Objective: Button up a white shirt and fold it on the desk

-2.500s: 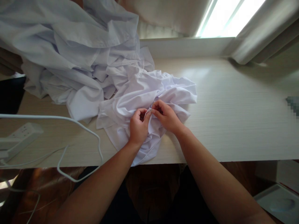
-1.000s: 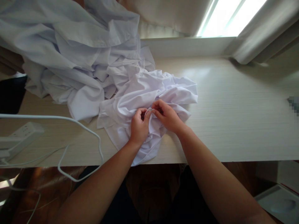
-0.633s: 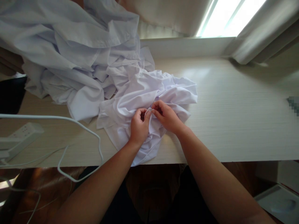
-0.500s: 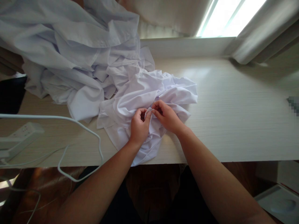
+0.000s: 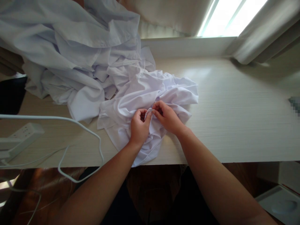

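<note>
A crumpled white cloth garment (image 5: pixel 140 97) lies on the pale desk (image 5: pixel 239 118), part of it reaching the front edge. My left hand (image 5: pixel 140 123) is closed, pinching a small fold of this fabric between thumb and fingers. Right beside it, my right hand (image 5: pixel 167 117) pinches the same raised bit of cloth, so the two sets of fingertips almost meet. Whatever small detail sits between the fingertips is too small to make out. The garment spreads out behind and to both sides of my hands.
A large heap of white garments (image 5: pixel 77 47) fills the back left. At the left lie a white power strip (image 5: pixel 25 134) and a looping white cable (image 5: pixel 99 143) that hangs past the desk's front edge. Curtains (image 5: pixel 262 34) frame a bright window behind.
</note>
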{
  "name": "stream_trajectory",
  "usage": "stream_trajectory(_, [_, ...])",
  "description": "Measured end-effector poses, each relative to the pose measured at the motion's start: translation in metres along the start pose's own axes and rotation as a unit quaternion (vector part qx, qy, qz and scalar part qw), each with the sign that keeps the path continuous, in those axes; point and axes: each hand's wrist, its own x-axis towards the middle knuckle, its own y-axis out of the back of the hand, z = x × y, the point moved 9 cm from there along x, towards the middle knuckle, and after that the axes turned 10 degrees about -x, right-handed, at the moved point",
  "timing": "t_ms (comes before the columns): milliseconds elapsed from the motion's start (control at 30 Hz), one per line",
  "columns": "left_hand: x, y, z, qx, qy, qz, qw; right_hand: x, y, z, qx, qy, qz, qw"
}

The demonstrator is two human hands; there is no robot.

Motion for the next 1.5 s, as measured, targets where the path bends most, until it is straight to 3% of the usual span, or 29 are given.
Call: stream_trajectory(1500, [-0.0008, -0.0014, -0.0007, -0.021, 0.005, 0.002, 1.000, -0.0007, -0.0010, 0.0002, 0.016, -0.004, 0.011, 1.000])
